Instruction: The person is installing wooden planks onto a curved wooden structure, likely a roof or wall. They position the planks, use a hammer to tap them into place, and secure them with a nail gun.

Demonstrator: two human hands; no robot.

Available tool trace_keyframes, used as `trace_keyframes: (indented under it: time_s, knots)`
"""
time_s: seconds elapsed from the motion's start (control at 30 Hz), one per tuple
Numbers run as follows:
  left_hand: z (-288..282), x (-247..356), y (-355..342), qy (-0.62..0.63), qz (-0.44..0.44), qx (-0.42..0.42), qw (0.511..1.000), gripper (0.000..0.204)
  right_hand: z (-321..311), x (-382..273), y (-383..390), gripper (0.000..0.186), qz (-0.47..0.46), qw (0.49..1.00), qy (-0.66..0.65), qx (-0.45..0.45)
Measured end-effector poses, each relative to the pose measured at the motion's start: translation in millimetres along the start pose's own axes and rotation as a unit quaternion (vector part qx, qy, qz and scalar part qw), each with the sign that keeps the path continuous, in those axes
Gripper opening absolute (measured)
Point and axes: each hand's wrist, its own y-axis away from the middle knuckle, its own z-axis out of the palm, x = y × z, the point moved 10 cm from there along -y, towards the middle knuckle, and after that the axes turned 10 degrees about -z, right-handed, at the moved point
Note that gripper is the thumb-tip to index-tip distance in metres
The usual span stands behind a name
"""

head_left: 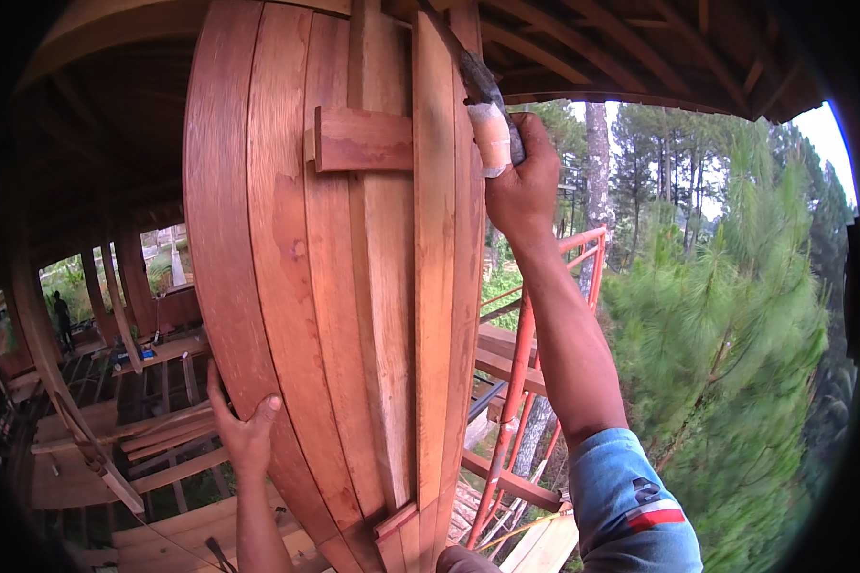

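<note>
A tall panel of reddish-brown planks [282,229] stands upright in front of me, with a short wooden block [365,139] across its upper part. My left hand [244,425] grips the panel's lower left edge, the thumb on its face and fingers toward the edge. Raised at the upper right, my right hand [526,177] is closed round a dark, long, narrow tool [487,86]. The tool slants up and left past the panel's right side; its far end is cut off, so its kind is unclear. A pale tape wrap shows by the thumb.
Red metal scaffolding [516,382] with planks stands to the right, beside pine trees [726,334]. At lower left, boards [177,430] lie across open floor joists. A roof of timber rafters [621,43] hangs overhead. Far left, a dark figure of a person [63,320] stands.
</note>
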Motion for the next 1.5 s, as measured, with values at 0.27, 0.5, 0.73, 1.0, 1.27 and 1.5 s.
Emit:
trace_keyframes:
  time_s: [0.27, 0.5, 0.73, 1.0, 1.27, 1.5]
  knots:
    - [2.7, 5.1, 1.6, -0.01, 0.008, 0.001, 1.0, 0.12, -8.9, -2.9, 0.3, 0.044, -0.015, 0.995, -0.073, 0.071]
    - [-0.3, 1.0, 0.3, -0.008, 0.023, 0.004, 1.0, 0.116, -9.1, -26.0, -9.1, 0.034, -0.033, 0.998, 0.048, 0.028]
    - [-0.3, -3.5, -3.2, -0.051, 0.024, -0.005, 0.998, 0.117, -6.1, -29.7, -10.3, 0.049, -0.088, 0.992, 0.087, 0.029]
    - [-12.0, -2.9, -5.5, -0.076, 0.044, 0.025, 0.996, 0.114, -5.4, -47.2, -2.6, 0.046, -0.089, 0.991, 0.087, 0.058]
    - [-8.9, -1.8, -4.0, -0.083, 0.042, 0.017, 0.996, 0.111, -1.9, -44.1, -12.4, 0.032, -0.032, 0.993, 0.117, 0.01]
    - [-4.0, -2.0, -4.0, -0.029, 0.043, 0.005, 0.999, 0.108, 0.4, -59.9, -25.7, 0.048, -0.113, 0.976, 0.185, -0.022]
